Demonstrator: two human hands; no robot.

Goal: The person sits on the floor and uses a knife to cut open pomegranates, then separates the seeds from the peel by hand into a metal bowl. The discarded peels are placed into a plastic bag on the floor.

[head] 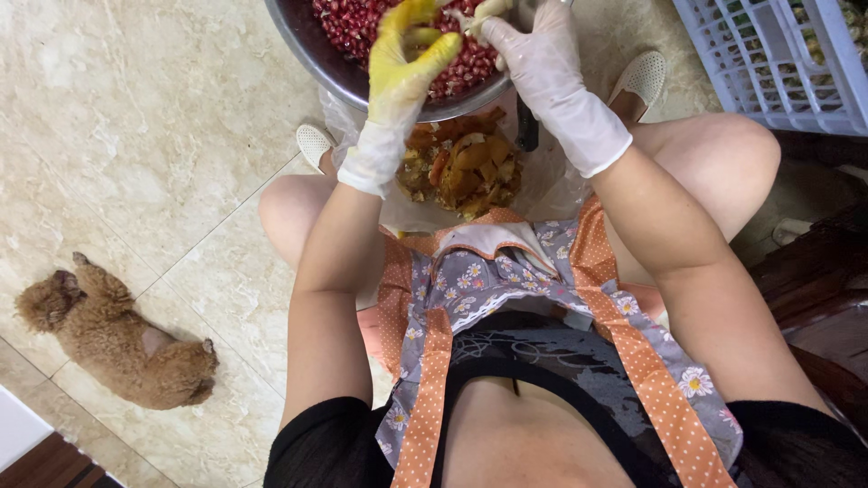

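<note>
White gloves, yellow-stained left; floral grey apron (479, 280) with orange dotted straps.

Two gloved hands are counted, a left hand (404, 63) in a yellow-stained glove and a right hand (533, 54) in a white glove; one metal bowl (303, 45) of pomegranate seeds (348, 23) is seen, too many to be numbered. One heap of pomegranate peel (466, 167) is counted; two white shoes (642, 77) are seen; one brown dog (117, 334), one plastic crate (768, 63) and one floral apron (488, 280) are counted.
</note>
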